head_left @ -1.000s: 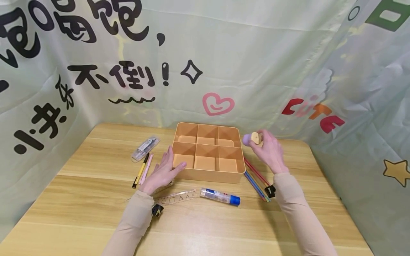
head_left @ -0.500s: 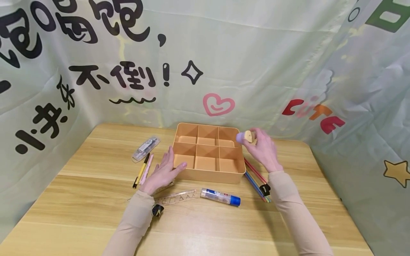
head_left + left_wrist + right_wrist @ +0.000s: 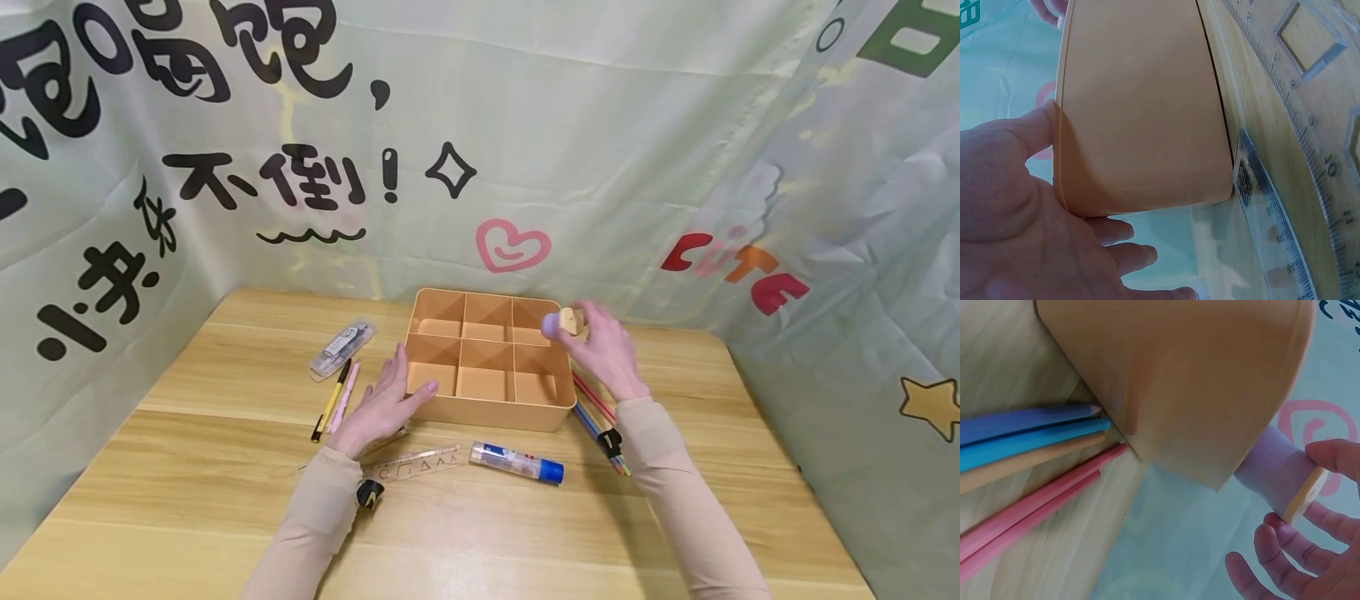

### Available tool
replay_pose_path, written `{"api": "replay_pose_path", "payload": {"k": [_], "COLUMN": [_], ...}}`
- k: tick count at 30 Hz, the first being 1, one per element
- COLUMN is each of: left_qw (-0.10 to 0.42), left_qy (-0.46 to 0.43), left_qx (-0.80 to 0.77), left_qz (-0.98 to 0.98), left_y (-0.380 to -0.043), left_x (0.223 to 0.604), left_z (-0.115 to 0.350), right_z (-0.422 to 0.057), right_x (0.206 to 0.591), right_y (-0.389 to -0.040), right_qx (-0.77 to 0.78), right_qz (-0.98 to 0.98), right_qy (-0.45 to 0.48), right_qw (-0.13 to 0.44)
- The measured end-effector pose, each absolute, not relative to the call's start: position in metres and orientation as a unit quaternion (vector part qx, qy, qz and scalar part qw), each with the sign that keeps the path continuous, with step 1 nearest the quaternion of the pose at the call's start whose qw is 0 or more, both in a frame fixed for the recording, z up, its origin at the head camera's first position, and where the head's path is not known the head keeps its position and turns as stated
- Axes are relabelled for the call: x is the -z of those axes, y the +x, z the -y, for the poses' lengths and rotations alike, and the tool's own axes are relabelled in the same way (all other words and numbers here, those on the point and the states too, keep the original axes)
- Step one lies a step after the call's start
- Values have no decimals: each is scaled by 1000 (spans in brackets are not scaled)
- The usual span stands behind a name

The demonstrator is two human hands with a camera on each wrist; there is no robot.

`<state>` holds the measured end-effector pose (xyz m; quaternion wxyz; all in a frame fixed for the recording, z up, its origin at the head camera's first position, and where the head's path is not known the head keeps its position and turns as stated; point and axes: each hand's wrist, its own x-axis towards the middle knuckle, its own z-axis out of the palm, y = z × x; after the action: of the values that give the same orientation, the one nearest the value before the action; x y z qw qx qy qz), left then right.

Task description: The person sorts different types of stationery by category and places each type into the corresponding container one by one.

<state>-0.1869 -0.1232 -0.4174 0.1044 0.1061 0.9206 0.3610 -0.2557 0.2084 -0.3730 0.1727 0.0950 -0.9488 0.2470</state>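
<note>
My right hand (image 3: 609, 350) pinches a small waisted purple piece with a pale yellow end (image 3: 1280, 469) between thumb and fingers; its exact kind is unclear. It hangs over the back right compartment of an orange organizer box (image 3: 480, 411), at the rim. That box has several compartments, with nothing visible in them. At the box's front left corner rests my left hand (image 3: 378, 408), fingers extended along the side and thumb on the front rim. In the left wrist view, the thumb touches the edge of the box wall (image 3: 1141, 106).
Coloured pencils (image 3: 1035, 444) lie right of the box, partly under my right arm. A glue stick (image 3: 516, 462) and clear rulers (image 3: 416, 463) lie in front. To the left are a yellow pen (image 3: 330, 402), a pink pen (image 3: 344, 397) and a clear case (image 3: 342, 348).
My right hand has moved left with the purple piece, from beside the box to over its back right compartment. The left hand has stayed at the corner.
</note>
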Motion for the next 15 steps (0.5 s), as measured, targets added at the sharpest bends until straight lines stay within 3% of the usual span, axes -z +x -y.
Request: {"api": "replay_pose_path", "payload": {"k": [15], "left_qw": [105], "left_qy": [105], "left_qx": [-363], "left_qz": [-920], "left_y": [-187], "left_x": [417], "left_z": [123], "right_z": [-201], "right_x": [376], "right_y": [-259], "right_qx": [-246], "right_qz": [952], "right_qy": [92], "right_qw": [159]}}
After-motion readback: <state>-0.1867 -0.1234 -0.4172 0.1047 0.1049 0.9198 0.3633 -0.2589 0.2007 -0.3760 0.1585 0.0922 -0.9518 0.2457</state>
